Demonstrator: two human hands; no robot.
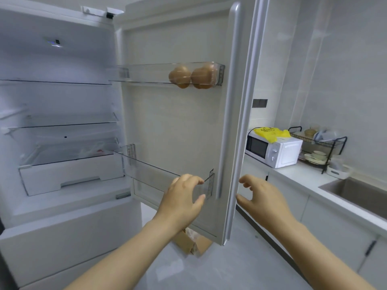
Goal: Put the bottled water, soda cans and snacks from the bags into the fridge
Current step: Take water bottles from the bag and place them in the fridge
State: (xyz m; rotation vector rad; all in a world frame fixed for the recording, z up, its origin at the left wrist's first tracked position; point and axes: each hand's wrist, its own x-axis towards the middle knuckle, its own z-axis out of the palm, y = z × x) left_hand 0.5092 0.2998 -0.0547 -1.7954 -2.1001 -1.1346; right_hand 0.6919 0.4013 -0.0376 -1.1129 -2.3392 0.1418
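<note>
White fridge (62,227): door open. Left hand (182,197) by clear lower door shelf (146,171), right hand (259,195) past door edge; my fingers loosely spread, empty. Yellow plastic bag (270,133): on white microwave (280,152), worktop (293,176) back edge. Loading looks unstarted; next, I'd fetch bag.

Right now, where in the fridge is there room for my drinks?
The lower door shelf looks bare, apart from the left hand at its right end. The upper door shelf is free left of the two eggs. The glass shelves inside look bare; the drawer beneath holds a bag.
</note>
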